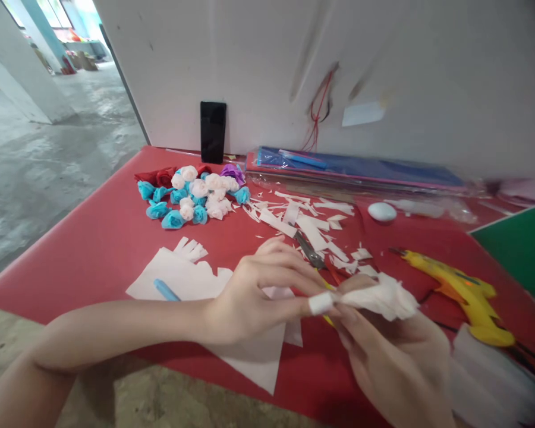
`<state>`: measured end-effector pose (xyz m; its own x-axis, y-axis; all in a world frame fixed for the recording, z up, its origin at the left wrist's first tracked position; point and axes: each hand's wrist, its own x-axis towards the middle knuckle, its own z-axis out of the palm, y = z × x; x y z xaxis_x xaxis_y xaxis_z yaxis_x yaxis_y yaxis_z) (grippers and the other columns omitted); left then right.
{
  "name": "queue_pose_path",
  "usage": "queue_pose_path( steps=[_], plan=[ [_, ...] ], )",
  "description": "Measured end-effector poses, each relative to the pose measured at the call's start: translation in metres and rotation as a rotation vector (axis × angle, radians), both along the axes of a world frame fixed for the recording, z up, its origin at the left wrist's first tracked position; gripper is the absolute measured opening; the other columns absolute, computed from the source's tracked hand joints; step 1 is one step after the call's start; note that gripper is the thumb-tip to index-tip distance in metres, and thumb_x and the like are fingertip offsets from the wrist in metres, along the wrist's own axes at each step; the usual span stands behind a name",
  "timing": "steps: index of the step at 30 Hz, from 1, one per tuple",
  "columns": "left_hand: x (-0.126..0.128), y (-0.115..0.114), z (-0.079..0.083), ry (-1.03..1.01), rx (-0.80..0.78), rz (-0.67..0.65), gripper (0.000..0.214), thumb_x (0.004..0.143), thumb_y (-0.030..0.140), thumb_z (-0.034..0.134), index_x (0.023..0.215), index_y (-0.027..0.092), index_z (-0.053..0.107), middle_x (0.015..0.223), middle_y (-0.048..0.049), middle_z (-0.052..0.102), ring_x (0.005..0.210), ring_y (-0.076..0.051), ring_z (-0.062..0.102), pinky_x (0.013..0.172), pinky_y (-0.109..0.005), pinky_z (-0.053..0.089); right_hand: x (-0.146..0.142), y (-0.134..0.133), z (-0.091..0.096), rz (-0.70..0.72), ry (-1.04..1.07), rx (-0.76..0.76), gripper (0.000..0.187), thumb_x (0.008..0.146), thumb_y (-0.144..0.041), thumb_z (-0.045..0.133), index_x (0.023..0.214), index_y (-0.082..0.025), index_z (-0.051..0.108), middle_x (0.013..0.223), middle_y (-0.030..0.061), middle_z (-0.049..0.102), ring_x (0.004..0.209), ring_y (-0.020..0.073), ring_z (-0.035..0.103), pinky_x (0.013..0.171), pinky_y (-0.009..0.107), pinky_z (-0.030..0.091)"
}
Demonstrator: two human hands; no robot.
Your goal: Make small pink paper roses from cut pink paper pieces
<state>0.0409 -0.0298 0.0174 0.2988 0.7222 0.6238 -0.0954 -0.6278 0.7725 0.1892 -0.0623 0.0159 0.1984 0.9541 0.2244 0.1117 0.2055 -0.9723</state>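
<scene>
My right hand (396, 356) is closed around the narrow base of a white crepe paper flower (390, 297), whose ruffled head points right. My left hand (258, 291) pinches at the same narrow end, its thumb and fingertips meeting my right fingers there. A small white band (321, 303) sits at the left thumb tip; whether it is tape or paper I cannot tell. Beneath my left hand lie white paper sheets (249, 362) with a light blue stick-like thing (166, 290). Scissors (310, 251) lie just behind the hands, their handles partly hidden.
Finished blue, white, red and purple paper flowers (198, 214) cluster at back left. White paper scraps (312, 229) are strewn mid-table. A yellow glue gun (459, 285) lies right, near a white egg-shaped object (382, 212). A phone (213, 132) leans on the wall beside plastic-wrapped sheets (361, 169).
</scene>
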Motion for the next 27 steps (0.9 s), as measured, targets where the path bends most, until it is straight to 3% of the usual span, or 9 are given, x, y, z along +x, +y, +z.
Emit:
queue_pose_path(
  steps=[4, 7, 17, 22, 27],
  plan=[
    [-0.001, -0.002, 0.006, -0.045, -0.366, -0.106, 0.008, 0.072, 0.01, 0.062, 0.066, 0.011, 0.066, 0.069, -0.0048, 0.065, 0.071, -0.013, 0.056, 0.07, -0.025, 0.045, 0.002, 0.001, -0.001, 0.033, -0.041, -0.025, 0.007, 0.058, -0.018, 0.071, 0.056, -0.021, 0.065, 0.051, -0.0003, 0.06, 0.042, 0.0112, 0.052, 0.036, 0.017, 0.046],
    [-0.001, -0.005, 0.011, -0.046, -0.528, -0.128, 0.009, 0.074, 0.011, 0.06, 0.068, 0.012, 0.067, 0.07, -0.0042, 0.065, 0.07, -0.013, 0.057, 0.067, -0.024, 0.046, 0.005, 0.001, -0.005, 0.095, 0.053, -0.011, 0.01, 0.06, -0.018, 0.072, 0.065, -0.025, 0.067, 0.057, -0.001, 0.063, 0.046, 0.0117, 0.055, 0.04, 0.018, 0.048],
    [-0.001, -0.001, 0.002, -0.093, -0.436, -0.114, 0.01, 0.071, 0.011, 0.064, 0.071, 0.019, 0.07, 0.072, -0.0009, 0.066, 0.071, -0.011, 0.053, 0.073, -0.024, 0.043, 0.007, 0.005, -0.012, 0.152, 0.101, 0.044, 0.023, 0.063, -0.009, 0.068, 0.073, -0.03, 0.068, 0.067, -0.0021, 0.059, 0.055, 0.0099, 0.051, 0.043, 0.017, 0.042],
    [-0.001, 0.001, 0.0, -0.148, -0.453, -0.134, 0.011, 0.07, 0.009, 0.065, 0.07, 0.02, 0.07, 0.069, 0.0015, 0.067, 0.073, -0.011, 0.055, 0.076, -0.025, 0.042, 0.006, 0.006, -0.015, 0.195, 0.112, 0.02, 0.022, 0.068, -0.014, 0.068, 0.077, -0.033, 0.069, 0.073, -0.0028, 0.063, 0.054, 0.0086, 0.051, 0.039, 0.016, 0.038],
    [-0.001, 0.0, 0.001, -0.12, -0.497, -0.077, 0.006, 0.068, 0.012, 0.067, 0.068, 0.019, 0.069, 0.069, 0.001, 0.066, 0.073, -0.012, 0.053, 0.075, -0.026, 0.04, 0.003, 0.008, -0.016, 0.186, 0.121, 0.0, 0.015, 0.068, -0.016, 0.068, 0.075, -0.029, 0.068, 0.064, -0.0037, 0.06, 0.045, 0.0069, 0.044, 0.038, 0.017, 0.037]
  ],
)
